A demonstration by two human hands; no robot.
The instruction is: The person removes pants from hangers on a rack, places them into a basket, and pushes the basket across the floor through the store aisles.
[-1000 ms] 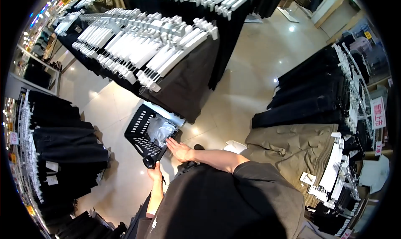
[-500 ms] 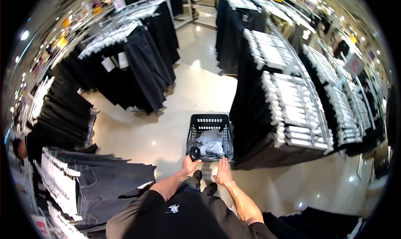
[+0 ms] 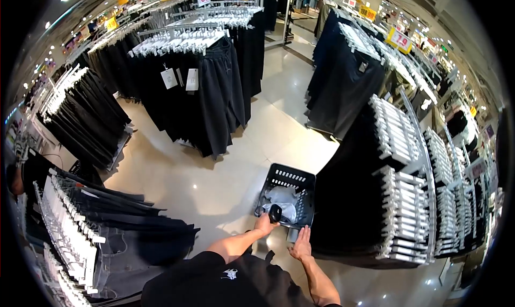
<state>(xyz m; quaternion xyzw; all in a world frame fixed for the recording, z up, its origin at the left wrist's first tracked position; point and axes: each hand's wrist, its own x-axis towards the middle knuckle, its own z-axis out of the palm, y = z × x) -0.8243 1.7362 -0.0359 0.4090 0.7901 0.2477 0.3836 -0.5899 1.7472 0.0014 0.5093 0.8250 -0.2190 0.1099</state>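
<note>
So the left hand point(image 3: 264, 225) is wrapped around a black rounded handheld gadget point(image 3: 274, 213), right over the near edge of a black rectangular plastic basket point(image 3: 307, 198). Right hand's point(image 3: 302, 243) pretty flat, fingers straight, up at the basket's near right corner, not gripping anything I can see. Crumpled see-through plastic bags point(image 3: 283, 194) sit inside the basket, which is just beside a long rack of dark hanging clothes point(image 3: 346, 216).
</note>
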